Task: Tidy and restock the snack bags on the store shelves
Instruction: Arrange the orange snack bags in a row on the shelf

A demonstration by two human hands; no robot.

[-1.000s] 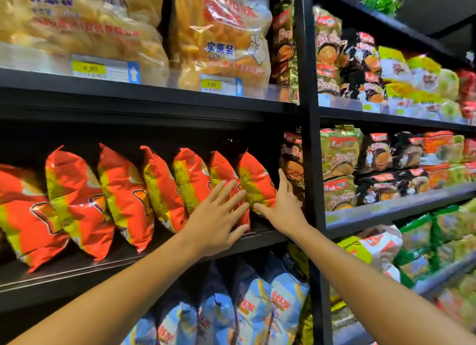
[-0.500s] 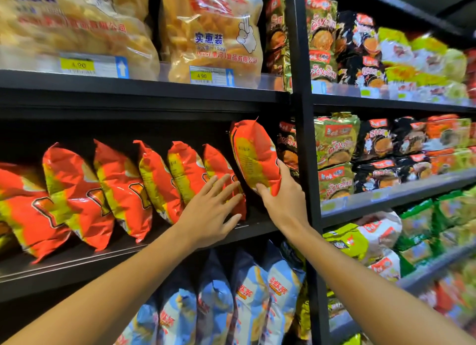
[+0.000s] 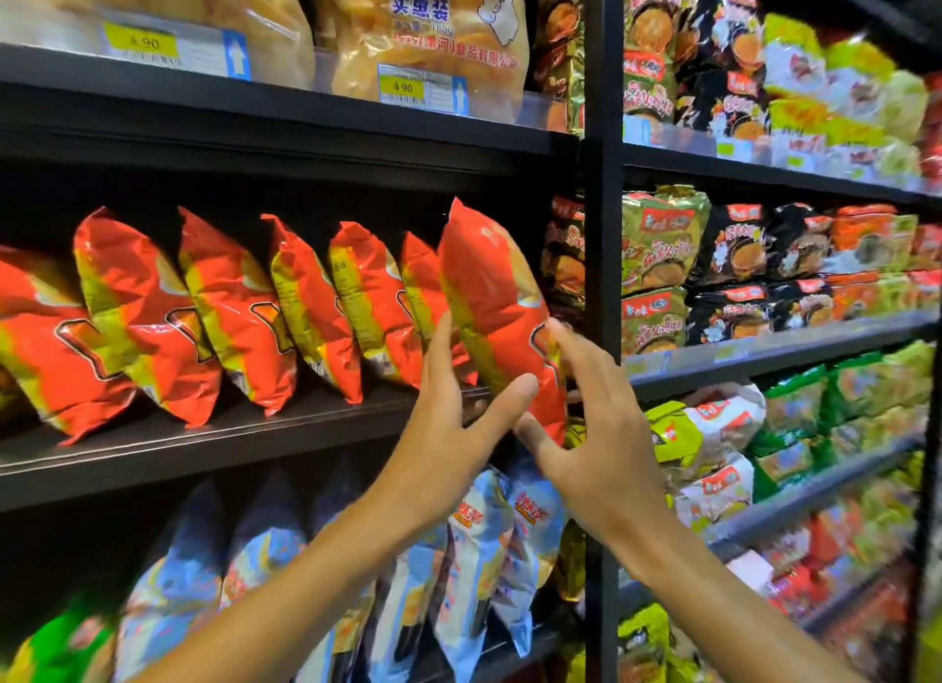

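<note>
Left hand point(image 3: 448, 427) and right hand point(image 3: 596, 427), fingers spread, cup end bag point(image 3: 489, 300) between them, apparently standing it upright.

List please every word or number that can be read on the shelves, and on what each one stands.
"4.90": yellow price tag on the top shelf edge.
".90", first digit blurred: left price tag.
"实惠装": blue print on the clear snack bag.
"食品有限公司": red line on that bag; its start is unclear.
Orange bags, blue bags, noodle packs: blurred, unreadable.
</note>
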